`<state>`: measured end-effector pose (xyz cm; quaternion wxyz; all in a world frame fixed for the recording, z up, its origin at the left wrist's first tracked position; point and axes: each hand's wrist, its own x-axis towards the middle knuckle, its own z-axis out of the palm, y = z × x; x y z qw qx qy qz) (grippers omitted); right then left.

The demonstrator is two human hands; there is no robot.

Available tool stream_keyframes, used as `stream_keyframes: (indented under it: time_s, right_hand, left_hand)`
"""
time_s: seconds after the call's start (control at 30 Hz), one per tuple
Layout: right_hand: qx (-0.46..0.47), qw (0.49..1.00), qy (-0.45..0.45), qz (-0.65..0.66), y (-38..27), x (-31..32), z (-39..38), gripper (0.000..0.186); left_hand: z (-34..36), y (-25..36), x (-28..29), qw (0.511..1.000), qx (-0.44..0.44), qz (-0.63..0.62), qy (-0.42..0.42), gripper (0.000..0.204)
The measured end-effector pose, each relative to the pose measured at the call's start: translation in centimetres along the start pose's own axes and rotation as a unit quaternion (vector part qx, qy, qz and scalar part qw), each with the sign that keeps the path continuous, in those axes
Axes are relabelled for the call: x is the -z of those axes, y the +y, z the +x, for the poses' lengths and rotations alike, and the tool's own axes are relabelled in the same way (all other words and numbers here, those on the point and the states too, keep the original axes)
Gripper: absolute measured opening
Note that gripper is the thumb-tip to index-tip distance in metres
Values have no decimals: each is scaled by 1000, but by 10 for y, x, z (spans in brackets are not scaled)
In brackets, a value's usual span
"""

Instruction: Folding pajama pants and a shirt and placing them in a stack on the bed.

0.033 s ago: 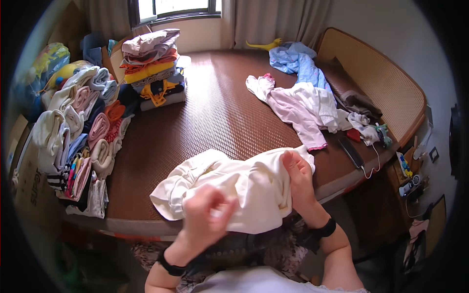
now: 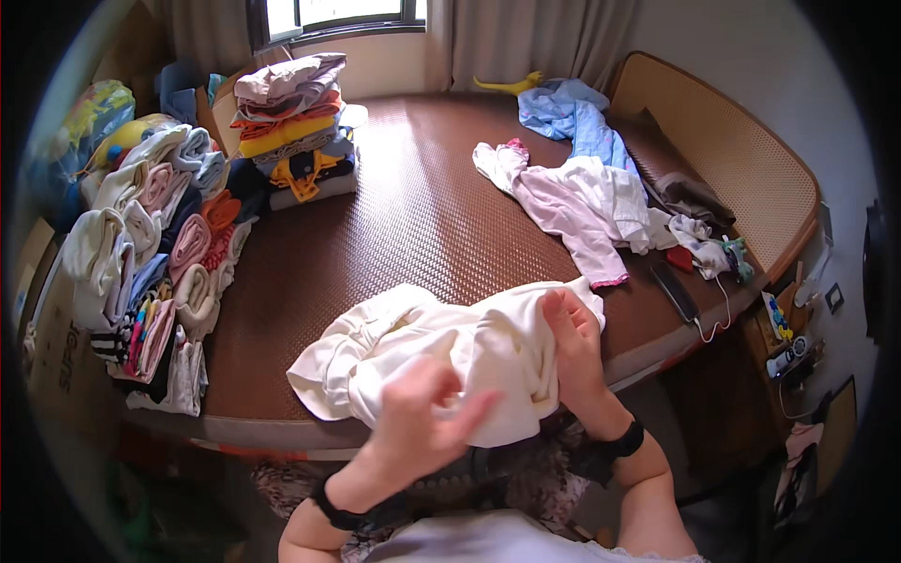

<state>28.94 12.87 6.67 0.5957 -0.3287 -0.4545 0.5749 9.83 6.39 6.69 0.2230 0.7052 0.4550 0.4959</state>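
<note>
A cream-white garment (image 2: 450, 338) lies crumpled at the near edge of the bed, its front part hanging toward me. My right hand (image 2: 580, 352) grips its right end, thumb up on the near side; the fingertips are partly hidden by cloth. Over the garment's front left part, my left hand (image 2: 422, 422) is slightly blurred, with thumb and fingers apart and no cloth visible between them. Both wrists wear black bands.
Rolled clothes (image 2: 192, 239) crowd the bed's left side, and a folded stack (image 2: 291, 131) stands behind them. At right lie a pink garment (image 2: 554, 211), a white one (image 2: 610, 202), light-blue clothing (image 2: 563, 108) and a black phone-like device (image 2: 674, 293) with a white cable.
My left hand has shifted a little to the right, and its thumb and fingers have spread from a more curled pose. The right hand stays on the garment.
</note>
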Motion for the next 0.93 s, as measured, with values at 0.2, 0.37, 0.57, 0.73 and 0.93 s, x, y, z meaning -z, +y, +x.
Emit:
stream_keyframes:
  time_s: [0.2,0.37,0.57,0.73,0.93]
  right_hand:
    - [234,945,41,-224,-13,13,-7,20]
    - [319,864,87,-380,-15,69,8,20]
    - [223,875,-256,-346,-41,32,-53,10]
    - [113,884,-288,-351,-12,40,-32,31]
    - [-54,945,-274,-170,69,92,7,57]
  left_hand:
    - [5,-26,-39,999,-39,8,-30,17]
    - [13,-6,-9,961,181,-176,-116,23]
    - [12,21,-28,985,56,-146,-76,9]
    - [17,31,-39,989,-128,-64,-32,9]
    - [12,29,-53,981,-157,-94,-67,12]
